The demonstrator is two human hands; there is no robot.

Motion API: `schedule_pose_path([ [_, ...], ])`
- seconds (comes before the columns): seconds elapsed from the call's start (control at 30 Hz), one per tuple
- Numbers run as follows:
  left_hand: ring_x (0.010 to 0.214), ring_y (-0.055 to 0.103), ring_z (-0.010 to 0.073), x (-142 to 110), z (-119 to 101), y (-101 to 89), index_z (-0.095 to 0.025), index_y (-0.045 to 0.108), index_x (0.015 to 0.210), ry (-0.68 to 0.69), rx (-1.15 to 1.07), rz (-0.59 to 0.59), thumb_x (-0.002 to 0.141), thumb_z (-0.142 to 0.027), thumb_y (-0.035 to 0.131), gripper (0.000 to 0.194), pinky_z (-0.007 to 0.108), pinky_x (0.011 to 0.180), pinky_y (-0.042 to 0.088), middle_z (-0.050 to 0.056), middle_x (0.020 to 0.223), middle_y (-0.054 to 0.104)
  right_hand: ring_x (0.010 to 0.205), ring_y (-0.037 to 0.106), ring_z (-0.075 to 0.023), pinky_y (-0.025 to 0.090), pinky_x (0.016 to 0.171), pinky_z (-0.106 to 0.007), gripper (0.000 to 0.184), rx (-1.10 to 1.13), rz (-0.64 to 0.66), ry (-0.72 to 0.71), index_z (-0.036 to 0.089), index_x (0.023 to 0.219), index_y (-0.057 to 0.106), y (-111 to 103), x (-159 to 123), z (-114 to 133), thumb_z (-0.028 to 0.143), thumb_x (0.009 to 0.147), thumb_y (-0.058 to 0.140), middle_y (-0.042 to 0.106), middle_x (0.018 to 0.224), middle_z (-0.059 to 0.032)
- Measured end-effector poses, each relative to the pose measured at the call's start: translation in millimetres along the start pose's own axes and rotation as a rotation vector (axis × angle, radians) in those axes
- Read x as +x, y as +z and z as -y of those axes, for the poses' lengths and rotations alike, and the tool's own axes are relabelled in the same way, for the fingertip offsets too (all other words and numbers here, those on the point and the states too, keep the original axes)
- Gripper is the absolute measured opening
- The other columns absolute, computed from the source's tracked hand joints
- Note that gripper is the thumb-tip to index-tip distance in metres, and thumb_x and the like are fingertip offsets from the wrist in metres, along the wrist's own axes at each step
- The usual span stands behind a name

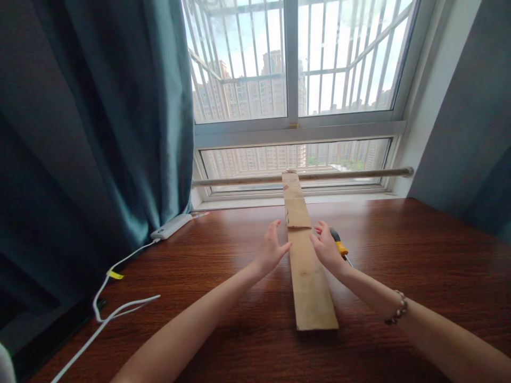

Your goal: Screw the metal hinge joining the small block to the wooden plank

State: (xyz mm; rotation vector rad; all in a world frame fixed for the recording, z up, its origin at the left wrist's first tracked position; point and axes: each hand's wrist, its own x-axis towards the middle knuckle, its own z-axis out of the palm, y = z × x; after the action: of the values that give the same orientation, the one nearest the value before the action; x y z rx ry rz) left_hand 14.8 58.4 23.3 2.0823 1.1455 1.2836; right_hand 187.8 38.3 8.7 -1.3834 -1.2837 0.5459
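Note:
A long pale wooden plank (309,276) lies on the dark wooden table (399,255), running away from me, its far end propped against the window rail (359,174). My left hand (271,249) hovers at the plank's left edge, fingers stretched and apart, holding nothing. My right hand (325,246) is at the plank's right edge, fingers spread, touching or just above the wood. A screwdriver with an orange and black handle (339,246) lies just behind my right hand, partly hidden by it. A bead bracelet (397,309) is on my right wrist.
A teal curtain (88,133) hangs at the left. A white power strip (171,226) sits near it, its white cable (115,303) trailing over the table's left edge. The barred window (291,80) is straight ahead; a grey wall (467,117) stands at the right.

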Motion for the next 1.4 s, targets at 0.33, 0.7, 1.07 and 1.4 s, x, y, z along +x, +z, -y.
schedule_pose_path([
  [0.33,0.112,0.051,0.0263,33.6,13.0,26.2,-0.021,0.043,0.124,0.153,-0.135,-0.116,0.065,-0.018,0.07,0.065,0.039,0.097,0.035,0.012,0.118,0.057,0.113,0.046,-0.0289,0.035,0.098,-0.045,0.053,-0.044,0.014,-0.174,0.009,0.124,0.037,8.2,2.7,8.2,0.018,0.072,0.041,0.051,0.119,-0.0176],
  [0.7,0.093,0.059,0.0219,43.1,14.9,22.3,-0.024,0.044,0.125,-0.074,-0.43,-0.197,0.051,-0.018,0.08,0.082,0.036,0.083,0.045,0.008,0.104,0.061,0.121,0.042,-0.0243,0.034,0.102,-0.045,0.058,0.15,0.018,-0.359,0.013,0.134,0.03,26.5,7.8,42.3,0.014,0.077,0.042,0.042,0.132,-0.0164],
  [1.07,0.08,0.061,0.0143,44.6,13.7,14.9,-0.015,0.063,0.085,-0.477,-1.11,-0.085,0.053,-0.007,0.074,0.035,0.025,0.075,0.046,0.004,0.087,0.067,0.1,0.059,-0.0199,0.045,0.088,-0.032,0.033,-0.214,0.194,-0.545,0.014,0.114,0.053,4.4,36.6,50.6,0.016,0.085,0.039,0.062,0.11,-0.0131],
  [1.4,0.069,0.062,0.0127,44.0,36.6,14.8,-0.01,0.063,0.086,-0.696,-1.336,-0.095,0.072,-0.008,0.06,0.015,0.026,0.075,0.05,0.008,0.083,0.068,0.055,0.062,-0.0274,0.047,0.049,-0.035,0.03,-0.954,0.383,0.279,0.014,0.052,0.057,-79.7,80.2,-4.4,0.037,0.062,0.073,0.06,0.054,-0.0119],
])
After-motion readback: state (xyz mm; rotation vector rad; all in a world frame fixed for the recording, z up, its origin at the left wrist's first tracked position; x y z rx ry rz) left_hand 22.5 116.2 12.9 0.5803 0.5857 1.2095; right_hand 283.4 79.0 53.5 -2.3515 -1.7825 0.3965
